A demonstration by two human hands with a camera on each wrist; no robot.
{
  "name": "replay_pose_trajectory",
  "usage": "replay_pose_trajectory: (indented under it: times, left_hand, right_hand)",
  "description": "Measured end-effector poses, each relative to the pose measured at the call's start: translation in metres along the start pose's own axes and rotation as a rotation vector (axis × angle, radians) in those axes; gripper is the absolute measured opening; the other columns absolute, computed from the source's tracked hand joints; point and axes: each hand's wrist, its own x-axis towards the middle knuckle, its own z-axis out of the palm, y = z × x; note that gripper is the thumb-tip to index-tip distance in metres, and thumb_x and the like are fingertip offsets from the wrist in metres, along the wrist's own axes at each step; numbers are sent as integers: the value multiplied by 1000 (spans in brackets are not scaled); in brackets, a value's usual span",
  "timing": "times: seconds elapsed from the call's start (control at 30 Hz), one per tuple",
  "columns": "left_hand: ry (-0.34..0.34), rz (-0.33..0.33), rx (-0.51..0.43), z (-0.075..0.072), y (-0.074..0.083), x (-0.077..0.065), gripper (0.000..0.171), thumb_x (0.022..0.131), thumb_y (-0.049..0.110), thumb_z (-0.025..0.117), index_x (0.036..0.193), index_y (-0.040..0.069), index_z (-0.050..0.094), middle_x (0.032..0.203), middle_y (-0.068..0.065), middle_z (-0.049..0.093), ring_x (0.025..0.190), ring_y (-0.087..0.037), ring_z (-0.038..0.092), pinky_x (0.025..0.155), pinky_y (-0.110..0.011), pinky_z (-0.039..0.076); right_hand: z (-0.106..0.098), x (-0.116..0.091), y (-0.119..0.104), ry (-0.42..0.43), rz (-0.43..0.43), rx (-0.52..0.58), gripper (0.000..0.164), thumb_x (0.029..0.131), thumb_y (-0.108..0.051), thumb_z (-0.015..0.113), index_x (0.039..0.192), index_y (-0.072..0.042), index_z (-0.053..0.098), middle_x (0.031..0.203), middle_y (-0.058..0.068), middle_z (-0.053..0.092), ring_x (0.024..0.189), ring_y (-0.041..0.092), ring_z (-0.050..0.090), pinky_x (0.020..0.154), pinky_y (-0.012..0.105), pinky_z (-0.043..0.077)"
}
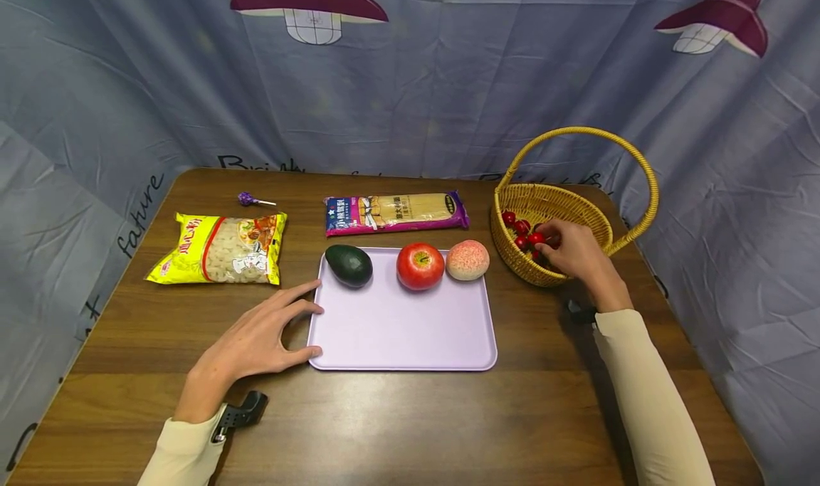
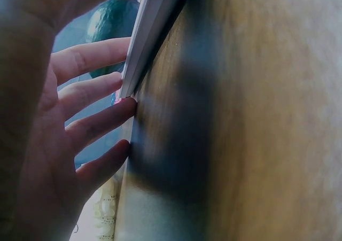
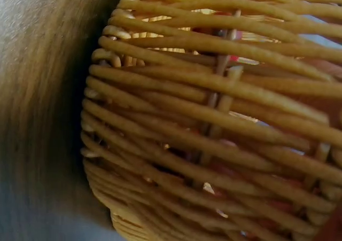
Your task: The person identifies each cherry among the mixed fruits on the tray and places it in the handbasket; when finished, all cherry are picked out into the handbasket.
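Observation:
At the left edge of the lilac tray [image 1: 403,333], my left hand [image 1: 259,336] has its fingers spread, with thumb and fingertips touching the rim. On the tray's far side lie a dark green avocado [image 1: 349,265], a red apple [image 1: 420,266] and a pinkish peach [image 1: 468,260]. My right hand [image 1: 573,251] reaches into a yellow wicker basket [image 1: 579,212]. Its thumb and forefinger pinch a small glossy red fruit [image 1: 536,238], beside several similar ones. In the right wrist view, the basket's woven wall [image 3: 214,102] hides most of that hand.
Beyond the tray lies a purple-edged pack of noodles [image 1: 397,213]. A yellow bag of pale food [image 1: 224,250] lies on the left, with a purple-wrapped lollipop [image 1: 248,199] behind it. The basket's tall handle [image 1: 652,187] arches above it. A grey-blue curtain [image 1: 410,102] hangs behind the wooden table [image 1: 410,429].

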Motion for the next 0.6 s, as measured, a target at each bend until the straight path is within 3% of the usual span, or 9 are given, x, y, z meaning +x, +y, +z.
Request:
replay_pose_trajectory:
  times: [0.33,0.6]
  left_hand:
    - [4,0,2,0,-2,1,56,85,49,89,131,21,72,170,-2,43,150,-33,48,115,-62,46]
    - [2,-4,5,0,0,1,57,87,50,87,133,21,72,169,-3,44,150,-33,49,114,-62,47]
  right_hand:
    - [0,5,-6,-19,31,-26,30,101,-12,72,127,4,70,118,27,74,107,44,72,90,61,57]
    - [0,-17,-25,135,32,-37,42,105,-28,71,133,2,67,132,29,68,110,48,68,92,67,55]
